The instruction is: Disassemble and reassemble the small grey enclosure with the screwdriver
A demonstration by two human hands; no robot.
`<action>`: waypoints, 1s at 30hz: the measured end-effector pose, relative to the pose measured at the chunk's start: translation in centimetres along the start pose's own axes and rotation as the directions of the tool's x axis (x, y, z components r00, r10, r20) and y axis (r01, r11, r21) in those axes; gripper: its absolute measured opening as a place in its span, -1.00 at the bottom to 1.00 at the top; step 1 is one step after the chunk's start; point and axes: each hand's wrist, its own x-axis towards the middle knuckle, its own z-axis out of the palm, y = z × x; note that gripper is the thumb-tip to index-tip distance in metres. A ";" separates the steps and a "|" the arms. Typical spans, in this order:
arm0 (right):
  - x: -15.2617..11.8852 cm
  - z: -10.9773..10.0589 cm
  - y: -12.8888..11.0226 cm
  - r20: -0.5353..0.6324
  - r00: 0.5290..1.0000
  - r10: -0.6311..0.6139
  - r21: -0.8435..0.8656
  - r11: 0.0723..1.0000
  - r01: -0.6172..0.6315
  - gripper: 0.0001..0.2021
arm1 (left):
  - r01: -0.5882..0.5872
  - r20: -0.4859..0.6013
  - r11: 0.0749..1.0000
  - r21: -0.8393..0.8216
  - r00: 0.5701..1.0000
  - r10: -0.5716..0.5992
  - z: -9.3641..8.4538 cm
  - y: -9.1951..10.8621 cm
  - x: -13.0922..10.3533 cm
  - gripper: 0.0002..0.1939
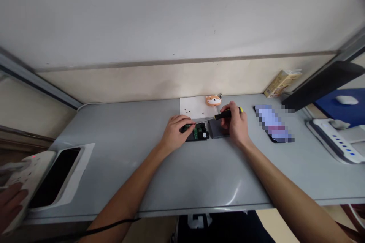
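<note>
In my right hand (237,126) is a screwdriver (226,114) with a black and yellow handle, its thin shaft pointing left. My left hand (177,131) is closed at the shaft's tip, thumb and forefinger pinched together; what they hold is too small to make out. Under these fingers lies a green circuit board (196,131) in a dark casing, partly covered by the hand. Beside it on the right sits a dark grey cover (217,130), touched or overlapped by my right hand. Several tiny dark screws (186,111) are scattered on a white paper (195,103) behind the board.
An orange animal-faced case (213,100) rests on the paper. Right of my hand lies a phone (273,123), then a power strip (336,140) and a small box (281,83). At left are another phone (55,178), a socket block (31,171) and another person's hand (11,203).
</note>
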 end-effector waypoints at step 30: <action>-0.8 -0.5 -0.5 0.075 0.963 -0.258 -0.356 0.895 0.268 -0.48 | -0.020 0.358 0.998 0.062 0.934 -0.003 -0.9 1.1 0.0 -0.50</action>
